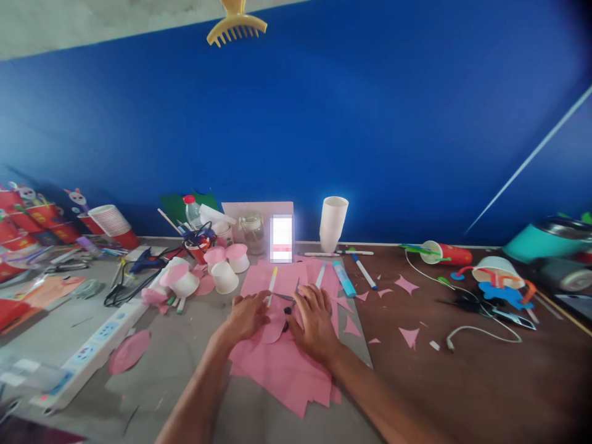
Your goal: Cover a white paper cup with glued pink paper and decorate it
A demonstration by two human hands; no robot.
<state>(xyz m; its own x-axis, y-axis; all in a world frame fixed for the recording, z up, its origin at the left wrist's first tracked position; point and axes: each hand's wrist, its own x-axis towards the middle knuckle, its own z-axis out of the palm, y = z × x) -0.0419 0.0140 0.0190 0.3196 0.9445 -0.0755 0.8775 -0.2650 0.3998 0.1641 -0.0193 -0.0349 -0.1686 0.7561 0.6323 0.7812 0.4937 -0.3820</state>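
My left hand rests on the pink paper, its fingers bent over the edge of a rounded pink paper piece. Facing it, my right hand has its fingers curled over a pair of scissors with black handles; the thumb is at the handles, and much of the scissors is hidden. Stacked pink paper sheets lie beneath both hands. A yellow-tipped marker lies just beyond my left fingers, and a white marker beyond my right.
White paper cups, some with pink tops, stand left, near a power strip. Behind are a glass jar and a tall cup stack. A glue stick, pink scraps and a white cable lie right.
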